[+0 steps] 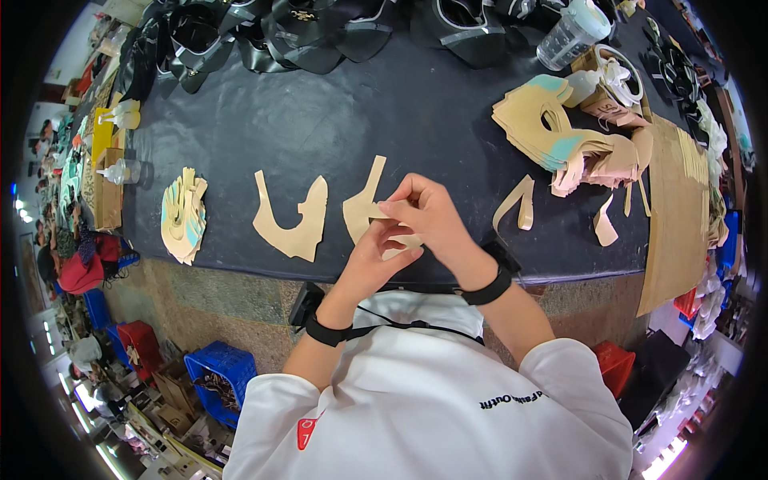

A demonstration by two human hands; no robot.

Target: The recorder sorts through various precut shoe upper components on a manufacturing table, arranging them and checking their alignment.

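Note:
At the table's front edge my two hands meet over a thin tan shoe-upper piece (362, 210), whose narrow strap points away from me. My right hand (428, 212) pinches with thumb and forefinger over its right side. Below it, my left hand (380, 256) is curled, its fingers closed on the near part of the piece; part of the piece is hidden behind the fingers. Just left lies a flat, U-shaped tan piece (300, 236). A folded tan strip (524, 208) and a small tan piece (606, 224) lie to the right.
A stack of tan pieces with pale-green patches (184, 216) lies at far left, near squeeze bottles (122, 171). A bigger stack (532, 120) sits at right, beside a cardboard sheet (676, 216). Black shoe uppers (308, 36) and a clear plastic cup (564, 44) line the back.

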